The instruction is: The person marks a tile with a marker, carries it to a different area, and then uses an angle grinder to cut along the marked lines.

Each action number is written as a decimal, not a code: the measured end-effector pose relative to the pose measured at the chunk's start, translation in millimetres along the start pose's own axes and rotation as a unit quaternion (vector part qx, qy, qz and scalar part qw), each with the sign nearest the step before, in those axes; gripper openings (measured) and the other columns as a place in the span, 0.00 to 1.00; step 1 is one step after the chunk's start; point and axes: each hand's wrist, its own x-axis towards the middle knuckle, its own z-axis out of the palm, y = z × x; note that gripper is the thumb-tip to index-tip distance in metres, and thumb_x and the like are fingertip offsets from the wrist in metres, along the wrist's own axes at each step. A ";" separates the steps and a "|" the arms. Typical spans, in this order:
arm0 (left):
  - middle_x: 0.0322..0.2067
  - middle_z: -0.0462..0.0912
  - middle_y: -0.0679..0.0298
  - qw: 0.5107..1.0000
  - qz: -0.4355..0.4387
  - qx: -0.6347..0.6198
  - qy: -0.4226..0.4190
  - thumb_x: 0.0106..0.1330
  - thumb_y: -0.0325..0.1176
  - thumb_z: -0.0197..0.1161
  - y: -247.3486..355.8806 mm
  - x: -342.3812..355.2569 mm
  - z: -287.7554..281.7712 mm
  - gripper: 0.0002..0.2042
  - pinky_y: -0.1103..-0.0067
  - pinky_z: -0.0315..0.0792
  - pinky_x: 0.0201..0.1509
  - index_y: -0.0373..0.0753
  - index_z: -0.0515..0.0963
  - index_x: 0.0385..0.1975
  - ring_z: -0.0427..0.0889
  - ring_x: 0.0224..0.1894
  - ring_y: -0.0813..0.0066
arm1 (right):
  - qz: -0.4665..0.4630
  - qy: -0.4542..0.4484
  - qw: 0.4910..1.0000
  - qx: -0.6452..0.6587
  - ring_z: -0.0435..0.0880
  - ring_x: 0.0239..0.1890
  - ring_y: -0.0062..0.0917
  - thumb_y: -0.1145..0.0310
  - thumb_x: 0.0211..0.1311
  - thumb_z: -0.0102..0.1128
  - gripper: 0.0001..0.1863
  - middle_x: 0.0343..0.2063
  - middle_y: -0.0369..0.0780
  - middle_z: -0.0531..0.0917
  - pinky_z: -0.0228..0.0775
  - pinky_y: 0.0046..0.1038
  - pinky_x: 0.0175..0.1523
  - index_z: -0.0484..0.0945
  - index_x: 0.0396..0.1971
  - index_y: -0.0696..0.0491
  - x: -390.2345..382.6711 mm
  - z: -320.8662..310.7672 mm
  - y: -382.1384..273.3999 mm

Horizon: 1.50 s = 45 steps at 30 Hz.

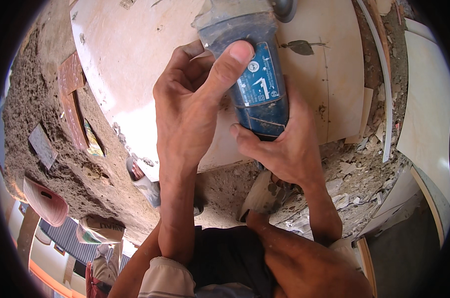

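Note:
A blue angle grinder with a grey gear head is held in both hands above a large cream tile. My left hand grips it near the head, thumb laid along the casing. My right hand wraps round the lower end of the body, its thumb across the near end. The grinder's disc is mostly out of view at the upper edge. On the tile right of the grinder are a dark leaf shape and a thin dark line running lengthwise.
A pale curved strip runs along the tile's right side, beside rubble. More tiles stand at the far right. Brown strips, a tile scrap and a pinkish slab-like piece lie on sandy ground at left.

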 end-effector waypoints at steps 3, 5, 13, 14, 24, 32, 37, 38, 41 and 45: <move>0.36 0.88 0.55 1.000 -0.003 -0.010 -0.005 0.58 0.53 0.79 -0.9 0.1 -0.5 0.35 0.83 0.75 0.37 0.26 0.79 0.53 0.84 0.35 0.77 | -0.003 -0.001 1.000 -0.005 0.83 0.32 0.20 0.70 0.46 0.77 0.26 0.32 0.36 0.83 0.78 0.27 0.40 0.75 0.46 0.57 -0.3 -0.3 0.2; 0.36 0.88 0.55 1.000 -0.014 0.003 -0.007 0.58 0.53 0.79 -0.8 -0.2 -1.6 0.35 0.83 0.75 0.37 0.26 0.78 0.53 0.85 0.35 0.77 | -0.008 0.000 1.000 -0.007 0.83 0.32 0.19 0.70 0.46 0.76 0.26 0.32 0.36 0.83 0.78 0.27 0.40 0.75 0.46 0.57 -0.2 -0.1 1.5; 0.37 0.88 0.54 1.000 -0.024 0.006 -0.011 0.58 0.53 0.79 1.7 -0.9 -2.2 0.36 0.82 0.76 0.39 0.26 0.78 0.54 0.85 0.37 0.76 | 0.005 -0.012 1.000 -0.002 0.88 0.33 0.34 0.64 0.46 0.78 0.32 0.33 0.46 0.85 0.81 0.36 0.42 0.72 0.48 0.60 1.2 -1.1 0.9; 0.37 0.88 0.54 1.000 -0.025 0.005 -0.011 0.58 0.53 0.79 0.9 -0.7 -2.7 0.36 0.82 0.76 0.39 0.26 0.78 0.54 0.86 0.37 0.76 | 0.005 -0.012 1.000 -0.005 0.88 0.33 0.34 0.64 0.46 0.78 0.31 0.33 0.46 0.85 0.81 0.36 0.42 0.72 0.48 0.60 1.2 -1.0 0.5; 0.38 0.89 0.53 1.000 -0.018 0.006 -0.013 0.59 0.52 0.79 -0.3 -0.2 -3.0 0.35 0.81 0.77 0.43 0.26 0.79 0.53 0.86 0.39 0.75 | 0.004 -0.012 1.000 -0.009 0.88 0.33 0.34 0.64 0.46 0.78 0.31 0.33 0.46 0.84 0.81 0.35 0.41 0.72 0.48 0.60 1.0 -0.8 -0.3; 0.39 0.89 0.52 1.000 -0.014 0.000 -0.011 0.59 0.52 0.79 -3.1 -0.7 -3.4 0.36 0.79 0.78 0.48 0.25 0.78 0.54 0.87 0.41 0.73 | 0.010 -0.016 1.000 -0.004 0.88 0.34 0.34 0.64 0.46 0.78 0.32 0.33 0.46 0.84 0.81 0.35 0.42 0.72 0.48 0.60 0.5 -0.5 0.5; 0.40 0.88 0.51 1.000 -0.014 -0.007 -0.015 0.59 0.52 0.79 -3.1 -0.2 -3.1 0.36 0.77 0.78 0.52 0.25 0.78 0.54 0.87 0.43 0.71 | 0.009 -0.014 1.000 -0.011 0.88 0.34 0.34 0.64 0.46 0.78 0.32 0.33 0.46 0.84 0.81 0.36 0.42 0.72 0.49 0.60 0.5 -1.3 -0.8; 0.40 0.88 0.51 1.000 -0.014 -0.007 -0.015 0.59 0.52 0.79 -3.3 0.0 -3.4 0.36 0.77 0.78 0.52 0.25 0.77 0.54 0.87 0.43 0.71 | 0.002 -0.012 1.000 -0.015 0.88 0.34 0.34 0.64 0.46 0.78 0.32 0.33 0.46 0.84 0.81 0.36 0.42 0.72 0.49 0.61 0.6 -1.0 -0.4; 0.40 0.88 0.50 1.000 -0.018 0.000 -0.014 0.59 0.52 0.79 -2.9 0.3 -4.1 0.36 0.77 0.78 0.52 0.24 0.77 0.54 0.87 0.42 0.71 | -0.010 -0.010 1.000 -0.024 0.88 0.34 0.35 0.64 0.46 0.78 0.32 0.33 0.47 0.84 0.81 0.36 0.42 0.72 0.49 0.61 1.0 -0.2 1.8; 0.39 0.88 0.51 1.000 -0.017 0.001 -0.014 0.59 0.53 0.79 -3.3 0.9 -3.5 0.36 0.78 0.77 0.51 0.24 0.78 0.53 0.87 0.42 0.71 | 0.002 -0.015 1.000 -0.024 0.88 0.35 0.36 0.64 0.47 0.78 0.32 0.34 0.47 0.84 0.80 0.37 0.43 0.72 0.49 0.61 1.1 -1.1 0.3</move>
